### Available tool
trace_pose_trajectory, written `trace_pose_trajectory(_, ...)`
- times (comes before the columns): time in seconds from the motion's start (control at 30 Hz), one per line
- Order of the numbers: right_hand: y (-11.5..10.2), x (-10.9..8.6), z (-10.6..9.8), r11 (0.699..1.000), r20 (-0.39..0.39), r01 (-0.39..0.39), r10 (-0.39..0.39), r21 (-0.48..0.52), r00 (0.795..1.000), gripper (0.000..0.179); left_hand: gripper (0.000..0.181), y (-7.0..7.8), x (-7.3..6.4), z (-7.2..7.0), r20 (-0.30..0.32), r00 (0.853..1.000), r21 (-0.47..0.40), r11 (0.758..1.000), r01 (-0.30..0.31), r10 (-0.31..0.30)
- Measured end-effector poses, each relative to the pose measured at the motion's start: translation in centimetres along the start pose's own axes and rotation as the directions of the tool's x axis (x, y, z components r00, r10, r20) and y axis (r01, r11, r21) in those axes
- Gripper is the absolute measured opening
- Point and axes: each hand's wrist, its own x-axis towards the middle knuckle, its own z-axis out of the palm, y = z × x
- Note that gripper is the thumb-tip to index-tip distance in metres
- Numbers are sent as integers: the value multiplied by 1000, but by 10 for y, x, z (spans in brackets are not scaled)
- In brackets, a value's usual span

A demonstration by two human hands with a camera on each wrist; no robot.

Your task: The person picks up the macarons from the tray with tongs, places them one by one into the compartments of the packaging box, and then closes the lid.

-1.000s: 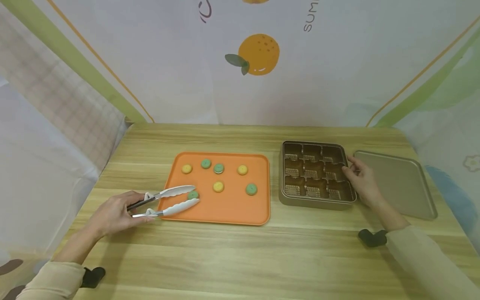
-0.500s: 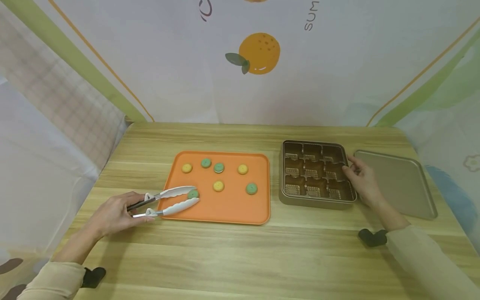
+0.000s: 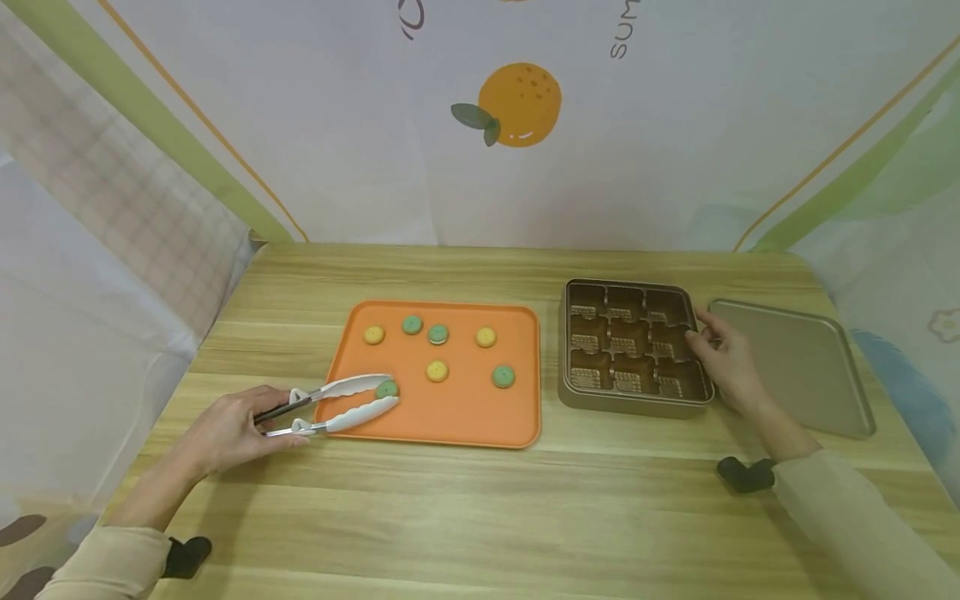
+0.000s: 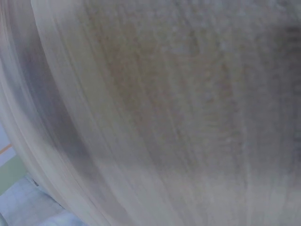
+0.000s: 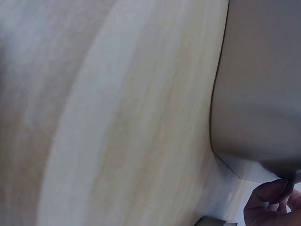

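Observation:
Pale tongs (image 3: 330,408) are held in my left hand (image 3: 232,427), at the left of the orange tray (image 3: 465,421). Their scalloped tips lie spread to either side of a green macaron (image 3: 387,390) near the tray's left edge. Other green macarons (image 3: 503,377) and yellow macarons (image 3: 437,371) are scattered over the tray. To the right, my right hand (image 3: 723,358) grips the right rim of a bronze baking pan (image 3: 630,403) divided into several square compartments. In the right wrist view, my fingertips (image 5: 268,193) meet the end of the pan's wall (image 5: 258,94).
A flat bronze lid or tray (image 3: 806,367) lies right of the pan, partly behind my right forearm. Everything stands on a wood-grain table (image 3: 480,517). A white printed curtain (image 3: 337,125) hangs behind its back edge. The left wrist view shows mostly blurred tabletop (image 4: 164,117).

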Motion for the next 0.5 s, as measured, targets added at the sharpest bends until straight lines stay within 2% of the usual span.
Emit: trace_pose_trajectory(0.5,0,0,-1,1000,15,-13,14,-21,1000,53,53,2,0,0,3,1000,-5,1000,-7,7)
